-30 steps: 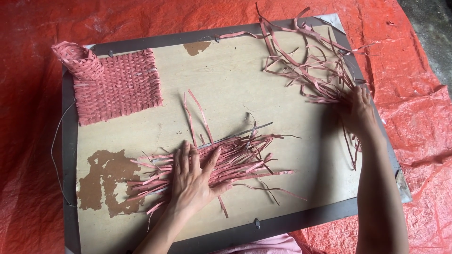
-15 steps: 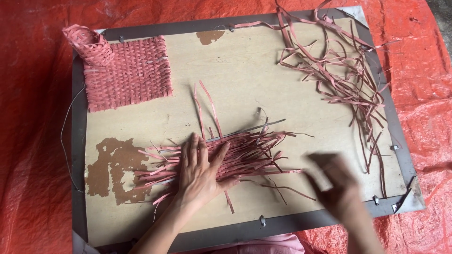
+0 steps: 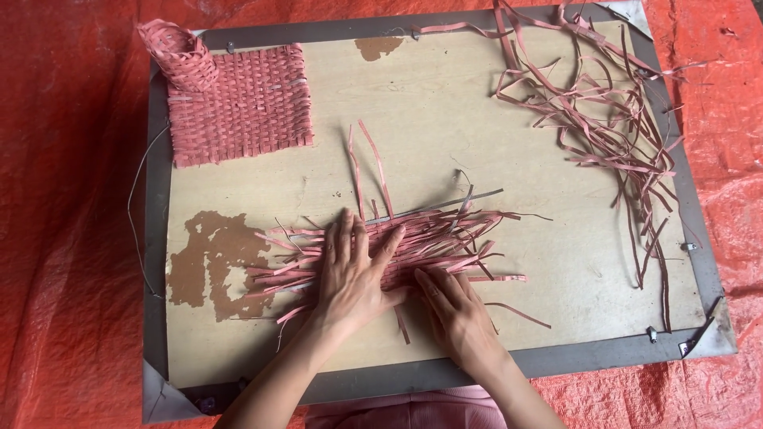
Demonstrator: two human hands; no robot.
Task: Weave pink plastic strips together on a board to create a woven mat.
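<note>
strips (image 3: pixel 429 238) pink, bunched flat at board (image 3: pixel 509 143) centre, slightly toward 6 o'clock. left hand (image 3: pixel 354 274) flat on them, fingers spread, gripping nothing. right hand (image 3: pixel 457 314) at 4 o'clock of the left, fingers together, tips touching the bunch's lower edge. woven mat (image 3: pixel 238 103) at 10 o'clock, loose strips (image 3: pixel 612 135) at 2 o'clock. orange tarp (image 3: pixel 63 238) underneath.

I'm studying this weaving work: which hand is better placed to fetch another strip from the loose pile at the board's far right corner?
Probably the right hand: it lies nearer the loose pile, while the left hand presses flat on the strip bundle.
</note>
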